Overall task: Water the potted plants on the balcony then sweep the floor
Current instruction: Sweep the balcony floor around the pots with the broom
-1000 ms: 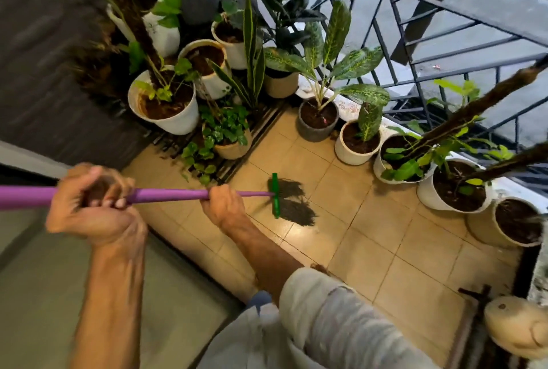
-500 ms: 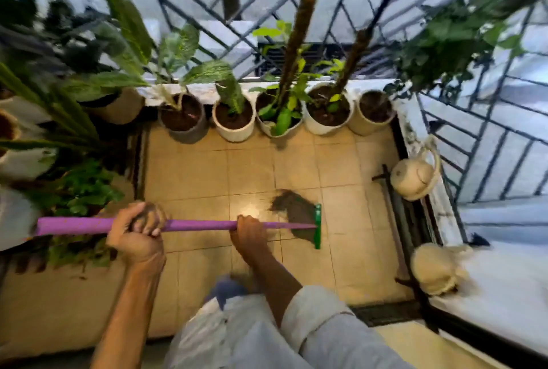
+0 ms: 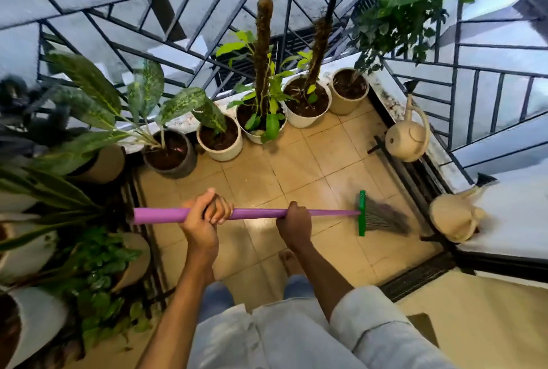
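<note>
Both hands gripped the purple broom handle [image 3: 258,214], which lay level across the view: the left hand [image 3: 204,217] curled round it near its upper end, the right hand [image 3: 295,222] wrapped round it further down. The green-capped bristles [image 3: 382,219] met the tiled floor [image 3: 296,167] near two cream watering cans [image 3: 407,139]. Potted plants [image 3: 261,113] lined the railing [image 3: 178,36].

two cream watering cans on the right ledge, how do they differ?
Pose: the far watering can stands upright, its thin spout rising toward the railing; the near watering can lies tipped toward the floor.
Place: the far one sits by the corner pots; the near one sits beside the broom bristles.
Handle: the far one's loop handle arches clear above its body; the near one's is blurred.
Both are cream, round-bodied, and untouched by the hands.
</note>
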`<state>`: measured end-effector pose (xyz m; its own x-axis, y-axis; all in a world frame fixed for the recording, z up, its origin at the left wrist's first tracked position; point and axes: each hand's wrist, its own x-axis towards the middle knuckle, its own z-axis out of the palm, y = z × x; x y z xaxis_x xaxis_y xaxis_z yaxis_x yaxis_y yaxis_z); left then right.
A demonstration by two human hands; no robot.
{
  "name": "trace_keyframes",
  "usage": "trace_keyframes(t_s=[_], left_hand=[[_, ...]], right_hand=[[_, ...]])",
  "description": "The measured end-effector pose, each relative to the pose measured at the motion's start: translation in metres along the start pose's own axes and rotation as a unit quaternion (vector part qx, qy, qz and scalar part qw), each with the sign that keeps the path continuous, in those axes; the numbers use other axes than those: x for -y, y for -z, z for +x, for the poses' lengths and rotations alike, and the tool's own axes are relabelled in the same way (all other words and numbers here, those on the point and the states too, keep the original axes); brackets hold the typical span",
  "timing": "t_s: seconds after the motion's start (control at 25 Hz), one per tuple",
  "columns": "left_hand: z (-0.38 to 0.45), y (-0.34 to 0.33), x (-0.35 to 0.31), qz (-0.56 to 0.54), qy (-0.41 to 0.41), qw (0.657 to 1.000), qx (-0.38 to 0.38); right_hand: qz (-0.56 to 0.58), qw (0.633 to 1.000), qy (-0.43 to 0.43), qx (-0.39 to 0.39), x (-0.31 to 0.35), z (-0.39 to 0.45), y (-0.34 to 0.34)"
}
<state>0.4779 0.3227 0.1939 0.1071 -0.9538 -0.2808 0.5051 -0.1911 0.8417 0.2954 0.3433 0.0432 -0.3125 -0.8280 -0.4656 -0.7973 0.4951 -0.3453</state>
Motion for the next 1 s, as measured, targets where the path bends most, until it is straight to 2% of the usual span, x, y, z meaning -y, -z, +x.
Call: trace_keyframes(t_s=[0.16, 0.36, 0.48, 0.56, 0.6, 0.72, 0.8, 0.92, 1.0], left_hand=[[0.008, 0.07, -0.093, 0.022, -0.06, 0.997, -0.041], [-0.003, 0.169, -0.216, 0.064, -0.161, 0.975, -0.139], [-0.014, 0.208, -0.263, 0.101, -0.242, 0.947, -0.186], [-0.021, 0.223, -0.28, 0.104, -0.276, 0.935, -0.196], [-0.022, 0.226, -0.285, 0.098, -0.285, 0.932, -0.202], [-0.005, 0.221, -0.281, 0.106, -0.288, 0.93, -0.201], [0.01, 0.205, -0.251, 0.116, -0.26, 0.946, -0.153], [0.022, 0.181, -0.202, 0.09, -0.137, 0.984, -0.071], [0.033, 0.177, -0.18, 0.094, -0.068, 0.993, 0.002]], right_hand=[[0.047, 0.997, 0.058, 0.029, 0.126, -0.047, -0.055], [0.083, 0.975, 0.148, 0.143, 0.301, -0.115, -0.143], [0.066, 0.958, 0.253, 0.122, 0.384, -0.147, -0.157], [0.055, 0.942, 0.272, 0.19, 0.423, -0.162, -0.153], [0.053, 0.94, 0.271, 0.199, 0.436, -0.163, -0.15], [0.067, 0.955, 0.222, 0.186, 0.437, -0.152, -0.135], [0.076, 0.969, 0.156, 0.175, 0.4, -0.137, -0.12], [0.061, 0.987, 0.068, 0.134, 0.318, -0.114, -0.111], [0.037, 0.993, 0.063, 0.098, 0.263, -0.109, -0.113]])
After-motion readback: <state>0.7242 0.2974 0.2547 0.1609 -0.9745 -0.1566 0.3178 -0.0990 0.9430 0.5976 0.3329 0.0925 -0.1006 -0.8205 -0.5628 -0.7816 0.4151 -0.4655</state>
